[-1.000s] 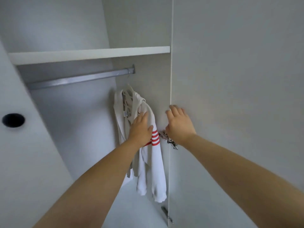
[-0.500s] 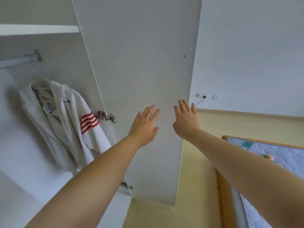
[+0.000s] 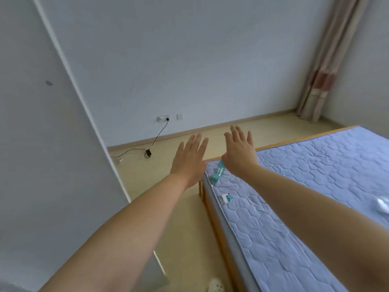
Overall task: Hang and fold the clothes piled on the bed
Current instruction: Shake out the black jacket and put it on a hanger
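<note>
Both arms stretch out in front of me with nothing in them. My left hand (image 3: 189, 159) hangs over the floor with straight, spread fingers. My right hand (image 3: 240, 152) is held flat above the near corner of the bed (image 3: 305, 186), a bare blue quilted mattress in a wooden frame. A bit of white cloth (image 3: 382, 204) shows on the mattress at the right edge of the frame. The wardrobe's inside and the hung white jacket are out of view.
The white wardrobe door (image 3: 52, 154) stands open on the left. A black cable (image 3: 156, 137) runs from a wall socket down onto the yellow floor. A curtain (image 3: 324, 66) hangs in the far right corner. A white slipper (image 3: 215, 285) shows at the bottom.
My view has swung right from the wardrobe with the hung white jacket to the bed. Both hands left the jacket and door edge and now float open in the air.
</note>
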The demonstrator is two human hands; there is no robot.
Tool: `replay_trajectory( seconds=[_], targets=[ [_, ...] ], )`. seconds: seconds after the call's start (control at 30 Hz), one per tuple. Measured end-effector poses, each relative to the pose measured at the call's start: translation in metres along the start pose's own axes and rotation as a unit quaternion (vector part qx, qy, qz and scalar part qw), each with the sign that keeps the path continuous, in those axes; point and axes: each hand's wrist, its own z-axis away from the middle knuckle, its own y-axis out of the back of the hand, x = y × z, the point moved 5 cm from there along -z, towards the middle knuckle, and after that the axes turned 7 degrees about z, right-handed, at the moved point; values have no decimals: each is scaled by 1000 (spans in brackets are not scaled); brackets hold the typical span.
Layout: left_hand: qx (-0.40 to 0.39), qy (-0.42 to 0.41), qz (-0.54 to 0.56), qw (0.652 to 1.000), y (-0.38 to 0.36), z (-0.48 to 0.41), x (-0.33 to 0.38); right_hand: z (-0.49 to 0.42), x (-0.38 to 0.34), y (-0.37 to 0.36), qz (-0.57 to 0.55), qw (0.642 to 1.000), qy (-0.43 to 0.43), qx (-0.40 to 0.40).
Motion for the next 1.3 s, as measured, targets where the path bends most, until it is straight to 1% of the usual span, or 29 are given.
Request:
replay_trajectory(
  seconds=[0.23, 0.4, 0.53, 0.7, 0.87, 1.03, 1.1, 1.17, 1.23, 1.3],
  targets=[
    [16, -101, 10, 995, -37, -201, 64, -111, 138, -47, 42, 995, -95, 8],
    [-4, -166, 27, 986, -62, -320, 106, -166, 228, -75, 62, 980, -186, -18],
    [-31, -190, 42, 980, -87, -385, 122, -197, 268, -95, 58, 967, -243, -53],
    [-16, -244, 46, 969, -102, -462, 121, -249, 285, -114, 56, 956, -280, -61],
    [-12, -265, 67, 962, -116, -543, 78, -334, 283, -142, 26, 940, -335, -54],
    [-12, -293, 47, 955, -126, -650, -16, -475, 258, -186, 17, 929, -369, -34],
    [1, -313, 16, 950, -127, -700, -57, -540, 243, -200, 17, 928, -372, -22],
    [19, -327, -2, 945, -125, -746, -95, -601, 231, -208, 16, 930, -368, 6],
    [35, -331, 2, 943, -124, -790, -126, -651, 224, -212, 25, 934, -356, 37],
    [48, -331, 14, 942, -129, -827, -148, -690, 222, -218, 51, 937, -342, 52]
  ],
)
